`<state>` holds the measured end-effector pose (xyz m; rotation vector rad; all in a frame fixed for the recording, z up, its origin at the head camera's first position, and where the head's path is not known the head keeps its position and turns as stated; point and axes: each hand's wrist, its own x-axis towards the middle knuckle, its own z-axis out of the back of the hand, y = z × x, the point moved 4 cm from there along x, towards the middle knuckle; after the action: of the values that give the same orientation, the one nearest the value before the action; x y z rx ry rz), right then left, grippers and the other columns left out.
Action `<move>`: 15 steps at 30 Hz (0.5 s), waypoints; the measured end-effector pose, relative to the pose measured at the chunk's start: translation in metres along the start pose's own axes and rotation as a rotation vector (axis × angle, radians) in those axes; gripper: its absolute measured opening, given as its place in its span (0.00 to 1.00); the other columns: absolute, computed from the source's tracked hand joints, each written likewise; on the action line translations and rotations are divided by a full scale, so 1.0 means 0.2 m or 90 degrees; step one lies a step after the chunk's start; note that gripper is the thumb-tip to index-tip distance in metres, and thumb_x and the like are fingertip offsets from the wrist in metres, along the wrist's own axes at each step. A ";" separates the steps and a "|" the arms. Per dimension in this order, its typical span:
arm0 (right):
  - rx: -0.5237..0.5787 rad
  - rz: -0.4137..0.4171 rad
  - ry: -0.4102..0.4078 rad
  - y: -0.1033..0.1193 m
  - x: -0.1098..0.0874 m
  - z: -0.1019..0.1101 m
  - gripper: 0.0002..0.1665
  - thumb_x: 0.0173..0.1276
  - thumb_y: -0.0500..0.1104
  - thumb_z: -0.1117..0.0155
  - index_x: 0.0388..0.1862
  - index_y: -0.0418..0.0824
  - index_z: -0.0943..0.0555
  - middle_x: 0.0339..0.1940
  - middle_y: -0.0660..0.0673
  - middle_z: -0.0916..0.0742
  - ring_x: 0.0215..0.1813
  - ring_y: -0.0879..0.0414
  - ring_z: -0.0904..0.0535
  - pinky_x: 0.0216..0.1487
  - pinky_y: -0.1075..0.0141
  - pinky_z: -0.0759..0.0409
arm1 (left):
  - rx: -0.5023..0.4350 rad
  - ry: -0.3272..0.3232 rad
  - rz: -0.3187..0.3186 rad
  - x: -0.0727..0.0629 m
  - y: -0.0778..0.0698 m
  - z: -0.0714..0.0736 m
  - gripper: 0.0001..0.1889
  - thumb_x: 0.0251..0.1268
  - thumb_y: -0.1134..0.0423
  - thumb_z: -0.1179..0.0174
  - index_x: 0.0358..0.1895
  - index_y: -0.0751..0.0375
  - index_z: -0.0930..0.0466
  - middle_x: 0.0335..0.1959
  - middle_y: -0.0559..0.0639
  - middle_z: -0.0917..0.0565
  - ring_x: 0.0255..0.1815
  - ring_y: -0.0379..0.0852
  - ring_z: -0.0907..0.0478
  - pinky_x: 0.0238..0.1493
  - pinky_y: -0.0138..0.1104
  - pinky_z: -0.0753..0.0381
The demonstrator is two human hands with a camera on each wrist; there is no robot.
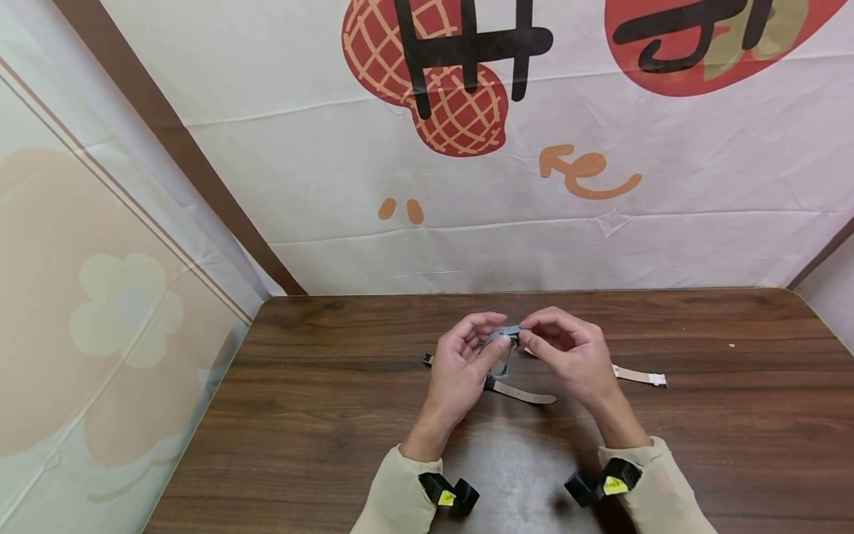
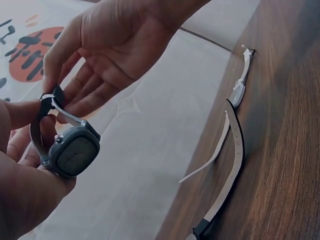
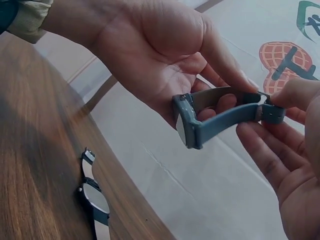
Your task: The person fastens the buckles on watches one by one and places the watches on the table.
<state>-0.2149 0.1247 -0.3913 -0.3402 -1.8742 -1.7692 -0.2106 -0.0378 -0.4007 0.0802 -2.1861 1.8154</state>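
A blue-grey wristwatch (image 2: 75,152) with a squarish case is held up above the table, its strap (image 3: 227,121) bent round into a loop. My left hand (image 1: 460,363) grips it, fingers inside the loop and the thumb at the strap near the buckle. With thumb and fingertips my right hand (image 1: 574,352) pinches the strap end at the buckle (image 3: 262,102). In the left wrist view the dial faces the camera, a crown on its side. Below the hands lies a watch with a dark strap (image 3: 95,197), its pale lining showing.
Beyond it, to the right, a white watch (image 2: 238,94) lies stretched out on the brown wooden table (image 1: 320,415). A printed cloth (image 1: 320,178) hangs behind the table's far edge, another cloth (image 1: 127,311) at the left. A tiny pale speck (image 1: 732,345) is on the table's right.
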 end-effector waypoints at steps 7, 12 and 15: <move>-0.008 -0.013 -0.002 -0.01 0.00 -0.02 0.15 0.61 0.23 0.34 0.47 0.24 0.22 0.41 0.49 0.13 0.43 0.58 0.16 0.42 0.67 0.15 | -0.021 -0.016 0.016 0.00 0.01 0.00 0.14 0.66 0.75 0.39 0.53 0.75 0.23 0.42 0.60 0.18 0.38 0.39 0.19 0.42 0.28 0.18; -0.017 0.003 -0.002 -0.02 0.00 -0.03 0.22 0.58 0.20 0.34 0.52 0.23 0.25 0.42 0.49 0.13 0.43 0.59 0.16 0.43 0.70 0.16 | -0.053 -0.018 0.018 0.01 0.00 0.00 0.13 0.67 0.76 0.40 0.53 0.77 0.24 0.43 0.63 0.18 0.35 0.39 0.19 0.39 0.29 0.17; 0.003 0.014 -0.001 -0.02 0.00 -0.04 0.24 0.57 0.19 0.35 0.53 0.21 0.27 0.42 0.47 0.12 0.43 0.59 0.15 0.43 0.69 0.16 | -0.060 -0.018 0.024 0.01 0.00 0.00 0.13 0.67 0.76 0.41 0.53 0.76 0.23 0.44 0.64 0.18 0.34 0.39 0.18 0.39 0.29 0.17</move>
<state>-0.2164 0.1171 -0.3944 -0.3602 -1.8683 -1.7502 -0.2119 -0.0367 -0.4012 0.0441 -2.3044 1.7381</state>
